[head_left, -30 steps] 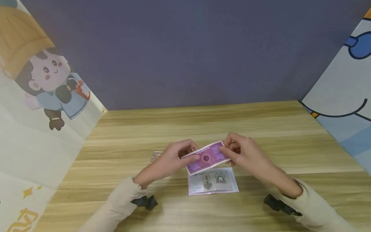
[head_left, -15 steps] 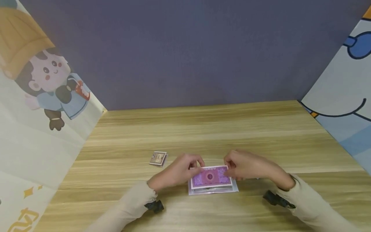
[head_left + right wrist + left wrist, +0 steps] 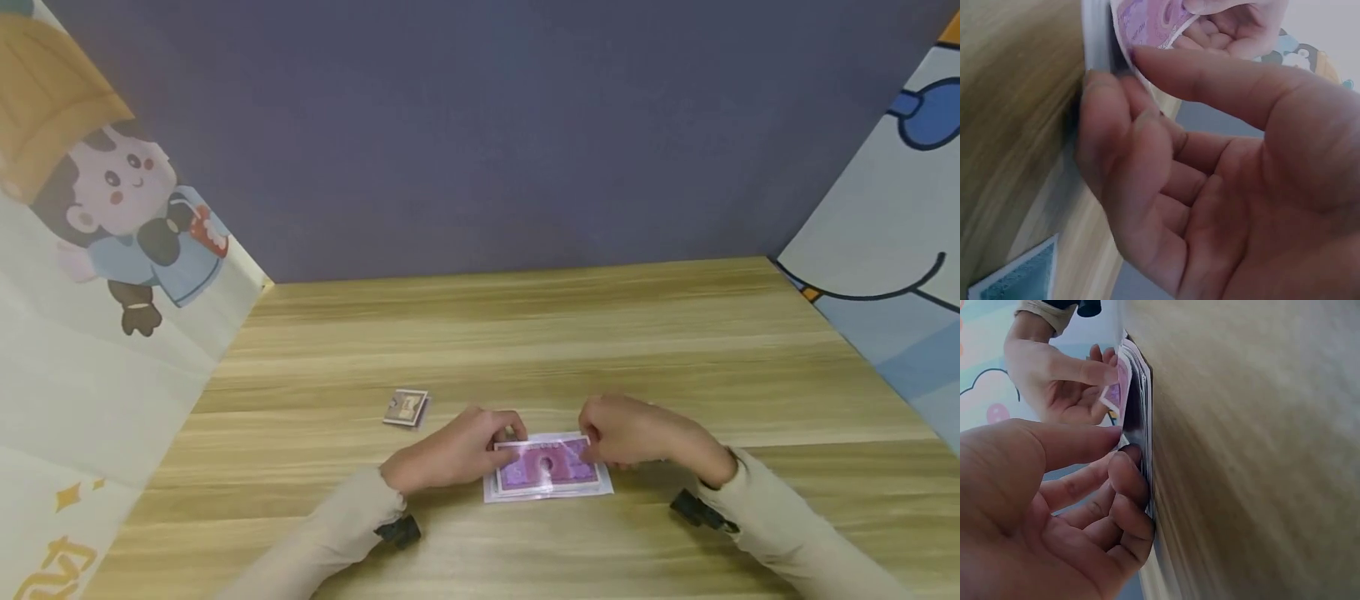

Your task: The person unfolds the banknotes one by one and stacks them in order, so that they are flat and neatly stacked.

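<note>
A purple banknote (image 3: 546, 465), play-money in look, lies over a stack of pale notes (image 3: 491, 492) on the table. My left hand (image 3: 459, 450) pinches its left end between thumb and fingers. At the right end, my right hand (image 3: 636, 432) pinches the same note, thumb on top in the right wrist view. Seen edge-on in the left wrist view, the purple note (image 3: 1124, 375) bows slightly away from the stack (image 3: 1146, 387) beneath it. Fingers of both hands touch the stack's edges.
A small folded brown note (image 3: 406, 407) lies on the wooden table (image 3: 525, 333) to the left. A blue-green printed paper (image 3: 1019, 275) shows low in the right wrist view. A dark panel (image 3: 510, 142) stands behind, with cartoon-printed sides left and right.
Both hands have come down toward me with the purple banknote. Tilted above the pale notes a second ago, it now lies level over them. The folded brown note has come fully into view.
</note>
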The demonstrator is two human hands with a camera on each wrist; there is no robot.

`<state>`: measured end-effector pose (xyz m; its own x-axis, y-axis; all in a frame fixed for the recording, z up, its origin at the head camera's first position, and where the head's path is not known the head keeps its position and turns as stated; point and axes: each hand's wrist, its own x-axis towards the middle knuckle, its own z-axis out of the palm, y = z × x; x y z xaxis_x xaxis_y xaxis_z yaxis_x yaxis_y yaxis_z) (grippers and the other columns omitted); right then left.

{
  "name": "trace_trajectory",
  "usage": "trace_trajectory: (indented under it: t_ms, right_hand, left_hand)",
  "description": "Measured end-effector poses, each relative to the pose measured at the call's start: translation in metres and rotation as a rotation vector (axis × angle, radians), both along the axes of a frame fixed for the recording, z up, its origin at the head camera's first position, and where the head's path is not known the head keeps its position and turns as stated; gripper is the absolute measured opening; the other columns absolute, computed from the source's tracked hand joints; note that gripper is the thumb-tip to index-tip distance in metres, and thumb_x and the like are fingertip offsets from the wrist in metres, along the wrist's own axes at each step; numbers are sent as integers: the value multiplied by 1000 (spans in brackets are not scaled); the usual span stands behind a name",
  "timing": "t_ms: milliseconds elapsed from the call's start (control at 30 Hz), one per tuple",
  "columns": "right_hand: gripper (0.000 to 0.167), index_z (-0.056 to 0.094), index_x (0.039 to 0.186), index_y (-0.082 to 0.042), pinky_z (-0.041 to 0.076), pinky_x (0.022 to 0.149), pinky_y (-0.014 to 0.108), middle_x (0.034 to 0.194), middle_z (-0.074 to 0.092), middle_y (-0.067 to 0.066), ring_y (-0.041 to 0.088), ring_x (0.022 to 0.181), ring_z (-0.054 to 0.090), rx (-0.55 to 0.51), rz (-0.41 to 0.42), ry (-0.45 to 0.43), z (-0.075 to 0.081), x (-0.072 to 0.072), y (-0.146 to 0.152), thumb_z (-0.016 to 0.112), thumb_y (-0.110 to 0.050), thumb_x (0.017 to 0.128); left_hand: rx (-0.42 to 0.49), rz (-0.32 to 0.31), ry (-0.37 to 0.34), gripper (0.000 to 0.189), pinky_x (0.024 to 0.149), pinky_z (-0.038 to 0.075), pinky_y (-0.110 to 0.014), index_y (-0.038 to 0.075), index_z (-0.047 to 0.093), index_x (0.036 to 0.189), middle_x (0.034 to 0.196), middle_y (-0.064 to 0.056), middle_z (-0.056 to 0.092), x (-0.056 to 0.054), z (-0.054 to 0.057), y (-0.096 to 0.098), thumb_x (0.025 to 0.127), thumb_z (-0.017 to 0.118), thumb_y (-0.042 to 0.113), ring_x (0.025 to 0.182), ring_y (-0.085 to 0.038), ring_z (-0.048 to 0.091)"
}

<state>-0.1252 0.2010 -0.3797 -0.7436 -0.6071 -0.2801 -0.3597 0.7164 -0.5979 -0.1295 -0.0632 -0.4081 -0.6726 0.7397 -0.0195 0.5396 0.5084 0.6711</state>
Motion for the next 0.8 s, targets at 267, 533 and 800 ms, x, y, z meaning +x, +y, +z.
trace_trajectory:
  t_ms: [267,533,800]
  right_hand:
    - [33,53,70,-17,38,55,26,65,51,-6,10,58,45,120,-48,85,1,4,-1,80,-30,84]
    - [20,58,83,-16,38,56,26,75,51,-5,11,65,44,57,13,168,-1,6,-13,77,-9,84]
    - [31,63,106,-12,48,69,26,97,55,-3,12,83,52,-31,118,226,-9,9,-22,71,2,80]
  left_hand:
    - [-129,-8,201,16,64,49,-11,8,67,107,90,0,69,7,4,1,92,70,13,71,-1,58]
    - [-291,25,495,28,60,48,-17,10,69,108,93,-1,62,18,8,4,88,76,29,74,-9,55]
    - [-260,-170,614,34,83,50,-20,15,69,111,109,-1,61,24,11,6,88,75,39,94,-10,57]
